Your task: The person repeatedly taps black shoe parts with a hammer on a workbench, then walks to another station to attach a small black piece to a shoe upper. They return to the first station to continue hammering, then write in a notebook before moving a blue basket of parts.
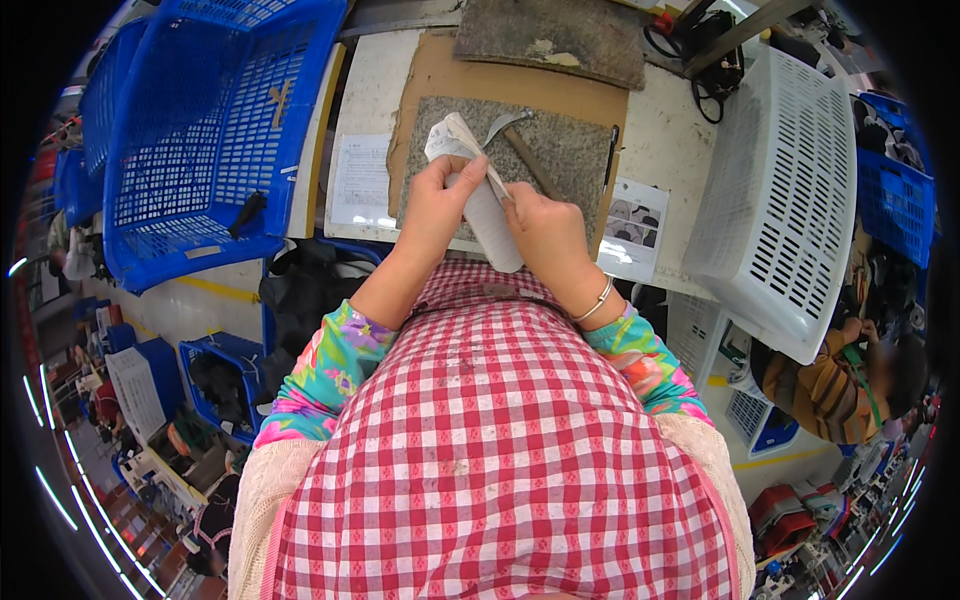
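Over the near edge of the table I hold a worn notebook (490, 228) with lined pages, its cover edges curled. My left hand (436, 208) pinches its upper part between thumb and fingers. My right hand (547, 228) is closed on its right edge, with most fingers hidden from view. Just beyond the hands, a hammer (537, 163) with a wooden handle and a curved metal head lies on a speckled stone slab (575, 135). A dark pen (611, 155) rests along the slab's right edge.
A blue plastic basket (190, 245) stands to the left, a white slotted crate (775, 200) to the right. Printed sheets (362, 185) lie beside the cardboard (425, 75). A second slab (550, 40) is at the back, near black scissors (708, 100). A co-worker (835, 385) sits at right.
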Demonstrator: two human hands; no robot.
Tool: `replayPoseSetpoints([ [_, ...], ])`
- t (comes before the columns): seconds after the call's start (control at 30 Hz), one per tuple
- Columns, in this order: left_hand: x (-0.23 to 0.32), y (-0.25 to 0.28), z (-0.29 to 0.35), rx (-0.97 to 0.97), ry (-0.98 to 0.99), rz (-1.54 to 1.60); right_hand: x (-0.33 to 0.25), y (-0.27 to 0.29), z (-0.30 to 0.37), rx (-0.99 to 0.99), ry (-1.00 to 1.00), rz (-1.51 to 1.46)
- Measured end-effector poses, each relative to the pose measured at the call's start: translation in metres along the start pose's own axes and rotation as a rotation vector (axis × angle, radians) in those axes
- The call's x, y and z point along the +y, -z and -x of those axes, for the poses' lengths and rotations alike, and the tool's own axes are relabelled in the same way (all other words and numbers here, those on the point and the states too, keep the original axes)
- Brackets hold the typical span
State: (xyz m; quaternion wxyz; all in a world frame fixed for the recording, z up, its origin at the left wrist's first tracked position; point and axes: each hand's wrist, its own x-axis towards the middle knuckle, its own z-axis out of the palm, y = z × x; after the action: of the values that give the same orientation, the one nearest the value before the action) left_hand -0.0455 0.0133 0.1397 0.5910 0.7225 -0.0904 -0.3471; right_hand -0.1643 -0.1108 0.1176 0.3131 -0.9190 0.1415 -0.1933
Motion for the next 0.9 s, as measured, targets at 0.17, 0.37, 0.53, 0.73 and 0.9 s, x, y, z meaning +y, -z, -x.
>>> replayPoseSetpoints([
  [0.17,-0.006,0.001,-0.004,-0.027,-0.032,0.053,0.004,-0.002,0.003,0.005,0.013,0.015],
  [0.37,-0.01,-0.002,-0.002,-0.038,-0.013,0.099,0.008,-0.001,0.005,-0.033,-0.065,-0.061],
  [0.53,-0.011,-0.003,-0.003,-0.053,0.014,0.115,0.011,0.0,0.006,0.019,-0.054,-0.143],
  [0.73,-0.02,-0.003,-0.006,-0.025,0.057,0.225,0.024,-0.005,0.014,-0.198,-0.188,-0.355],
  [0.9,-0.039,-0.004,-0.013,-0.156,-0.005,0.101,0.046,-0.028,0.017,-0.208,-0.409,-0.827],
])
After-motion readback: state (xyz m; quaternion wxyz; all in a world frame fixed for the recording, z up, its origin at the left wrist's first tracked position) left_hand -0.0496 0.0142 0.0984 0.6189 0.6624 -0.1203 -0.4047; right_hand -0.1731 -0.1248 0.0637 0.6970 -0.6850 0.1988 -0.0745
